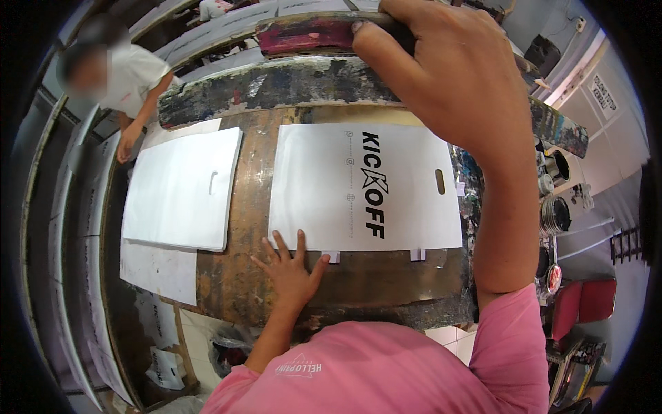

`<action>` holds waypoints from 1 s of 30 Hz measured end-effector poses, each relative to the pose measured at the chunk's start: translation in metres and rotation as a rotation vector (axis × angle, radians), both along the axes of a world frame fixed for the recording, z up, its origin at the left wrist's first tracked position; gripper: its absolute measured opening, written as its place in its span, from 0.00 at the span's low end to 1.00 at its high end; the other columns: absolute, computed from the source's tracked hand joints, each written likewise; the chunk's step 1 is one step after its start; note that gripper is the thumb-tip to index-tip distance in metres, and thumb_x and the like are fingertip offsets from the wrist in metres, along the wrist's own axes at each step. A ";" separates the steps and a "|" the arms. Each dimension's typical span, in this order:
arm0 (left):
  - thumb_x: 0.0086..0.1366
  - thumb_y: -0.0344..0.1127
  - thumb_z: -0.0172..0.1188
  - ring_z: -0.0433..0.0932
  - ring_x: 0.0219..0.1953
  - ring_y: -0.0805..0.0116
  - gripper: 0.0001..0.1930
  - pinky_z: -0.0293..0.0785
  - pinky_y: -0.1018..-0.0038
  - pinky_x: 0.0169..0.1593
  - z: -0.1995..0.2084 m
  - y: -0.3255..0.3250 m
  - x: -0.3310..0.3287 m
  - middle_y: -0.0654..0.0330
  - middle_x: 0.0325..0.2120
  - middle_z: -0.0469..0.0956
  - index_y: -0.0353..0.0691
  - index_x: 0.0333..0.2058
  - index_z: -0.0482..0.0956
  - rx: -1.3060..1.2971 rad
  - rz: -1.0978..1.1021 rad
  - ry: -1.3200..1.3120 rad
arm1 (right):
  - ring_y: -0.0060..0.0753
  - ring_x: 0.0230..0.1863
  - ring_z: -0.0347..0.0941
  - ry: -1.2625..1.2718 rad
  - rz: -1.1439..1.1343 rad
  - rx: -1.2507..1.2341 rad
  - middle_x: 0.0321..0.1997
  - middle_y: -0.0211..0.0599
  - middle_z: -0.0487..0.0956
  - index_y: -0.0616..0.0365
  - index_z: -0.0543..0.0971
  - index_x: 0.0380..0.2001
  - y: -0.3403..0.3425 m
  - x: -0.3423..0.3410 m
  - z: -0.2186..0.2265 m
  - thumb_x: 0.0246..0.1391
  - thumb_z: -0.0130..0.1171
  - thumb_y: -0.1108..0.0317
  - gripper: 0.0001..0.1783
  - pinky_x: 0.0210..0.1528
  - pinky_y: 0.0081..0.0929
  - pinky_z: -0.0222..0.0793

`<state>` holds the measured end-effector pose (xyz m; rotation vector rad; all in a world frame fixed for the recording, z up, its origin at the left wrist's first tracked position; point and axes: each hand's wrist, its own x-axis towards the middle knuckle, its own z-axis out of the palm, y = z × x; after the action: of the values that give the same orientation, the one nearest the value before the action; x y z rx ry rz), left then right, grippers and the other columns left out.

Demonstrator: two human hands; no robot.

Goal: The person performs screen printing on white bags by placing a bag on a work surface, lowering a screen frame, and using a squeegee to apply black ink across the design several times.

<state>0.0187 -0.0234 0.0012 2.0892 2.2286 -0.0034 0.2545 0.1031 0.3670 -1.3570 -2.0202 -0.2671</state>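
A white plastic bag (310, 183) with black printing and a cut-out handle slot lies flat on the stained brown work board (248, 276). My left hand (293, 272) rests with spread fingers at its near left edge, fingertips touching the bag. Higher up, my right hand (441, 62) is closed round a paint-stained wooden bar (310, 36), magenta on its near face; its fingers are partly hidden behind. Below the bar runs the thick, dark, paint-crusted wooden edge of a frame (227, 93). Small white tabs (418, 254) sit along the bag's near edge.
Left of the bag lies a stack of white bags (179, 186). Another person (134, 83) stands at the far left, arm near that stack. Racks (62, 228) holding printed bags line the left side. Paint cans (556, 214) and a red chair (586, 303) are at the right.
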 end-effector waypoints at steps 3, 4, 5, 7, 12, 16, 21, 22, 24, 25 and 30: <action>0.62 0.87 0.51 0.39 0.85 0.44 0.66 0.19 0.23 0.75 0.001 -0.001 0.005 0.38 0.81 0.48 0.30 0.79 0.55 -0.026 -0.051 -0.135 | 0.53 0.27 0.83 -0.006 0.003 0.106 0.23 0.53 0.83 0.66 0.85 0.27 -0.002 -0.003 -0.001 0.59 0.57 0.52 0.24 0.38 0.46 0.78; 0.62 0.86 0.51 0.39 0.85 0.44 0.66 0.18 0.23 0.74 0.003 -0.001 0.006 0.38 0.81 0.49 0.29 0.79 0.55 0.001 -0.079 -0.170 | 0.53 0.26 0.83 -0.011 0.003 0.137 0.23 0.53 0.83 0.67 0.85 0.27 -0.003 -0.004 -0.003 0.59 0.57 0.52 0.24 0.38 0.46 0.79; 0.62 0.86 0.51 0.40 0.85 0.44 0.66 0.18 0.23 0.74 0.005 0.000 0.007 0.38 0.81 0.50 0.29 0.78 0.55 -0.020 -0.094 -0.181 | 0.53 0.26 0.83 -0.012 0.004 0.136 0.23 0.53 0.83 0.67 0.85 0.27 -0.003 -0.002 -0.003 0.60 0.56 0.52 0.25 0.38 0.46 0.79; 0.62 0.87 0.50 0.39 0.85 0.44 0.67 0.17 0.24 0.75 0.010 0.001 0.006 0.40 0.81 0.51 0.28 0.78 0.55 -0.052 -0.107 -0.188 | 0.56 0.29 0.82 -0.093 0.040 0.215 0.25 0.52 0.83 0.64 0.84 0.29 0.000 0.001 -0.008 0.61 0.57 0.52 0.23 0.39 0.48 0.77; 0.69 0.69 0.64 0.50 0.82 0.40 0.53 0.37 0.33 0.80 0.017 0.010 0.005 0.38 0.76 0.62 0.26 0.74 0.64 0.084 -0.146 -0.301 | 0.62 0.35 0.80 -0.142 0.095 0.329 0.30 0.52 0.83 0.59 0.84 0.34 0.012 0.011 -0.027 0.63 0.59 0.51 0.20 0.43 0.53 0.71; 0.73 0.35 0.65 0.75 0.67 0.38 0.25 0.70 0.50 0.71 0.035 0.041 0.014 0.35 0.61 0.78 0.26 0.64 0.77 0.407 -0.181 -0.665 | 0.63 0.36 0.80 -0.100 0.035 0.233 0.31 0.54 0.84 0.60 0.85 0.35 0.009 0.014 -0.036 0.63 0.58 0.50 0.22 0.44 0.53 0.72; 0.73 0.25 0.60 0.87 0.51 0.44 0.16 0.83 0.57 0.57 0.088 0.085 0.023 0.39 0.48 0.87 0.29 0.57 0.84 0.486 -0.181 -0.690 | 0.66 0.37 0.80 -0.093 0.025 0.180 0.31 0.58 0.84 0.61 0.85 0.36 0.010 0.010 -0.023 0.64 0.57 0.49 0.24 0.46 0.55 0.74; 0.73 0.25 0.60 0.87 0.50 0.44 0.17 0.83 0.58 0.56 0.096 0.088 0.023 0.39 0.48 0.87 0.29 0.57 0.84 0.451 -0.144 -0.699 | 0.66 0.37 0.81 -0.103 0.029 0.190 0.32 0.58 0.84 0.62 0.85 0.36 0.012 0.009 -0.020 0.64 0.57 0.48 0.24 0.46 0.56 0.74; 0.73 0.25 0.60 0.87 0.49 0.44 0.17 0.84 0.60 0.55 0.103 0.088 0.020 0.38 0.46 0.87 0.28 0.57 0.84 0.388 -0.096 -0.722 | 0.67 0.37 0.81 -0.124 0.034 0.209 0.32 0.59 0.84 0.62 0.85 0.36 0.014 0.009 -0.017 0.64 0.56 0.48 0.25 0.45 0.56 0.75; 0.74 0.26 0.60 0.88 0.49 0.47 0.17 0.84 0.62 0.54 0.101 0.085 0.020 0.40 0.48 0.87 0.29 0.59 0.83 0.398 -0.062 -0.752 | 0.67 0.37 0.81 -0.123 0.025 0.185 0.32 0.59 0.84 0.62 0.85 0.37 0.014 0.009 -0.017 0.64 0.56 0.48 0.25 0.45 0.56 0.75; 0.80 0.34 0.59 0.87 0.53 0.60 0.19 0.83 0.63 0.54 0.061 0.063 0.024 0.48 0.57 0.86 0.33 0.64 0.81 0.457 0.204 -1.459 | 0.67 0.38 0.81 -0.109 0.008 0.145 0.33 0.59 0.84 0.61 0.86 0.39 0.018 0.013 -0.022 0.65 0.55 0.47 0.26 0.46 0.56 0.75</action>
<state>0.0431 0.0397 0.0625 1.1091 1.4297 1.5498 0.2677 0.1206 0.3446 -1.2679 -2.0520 -0.4840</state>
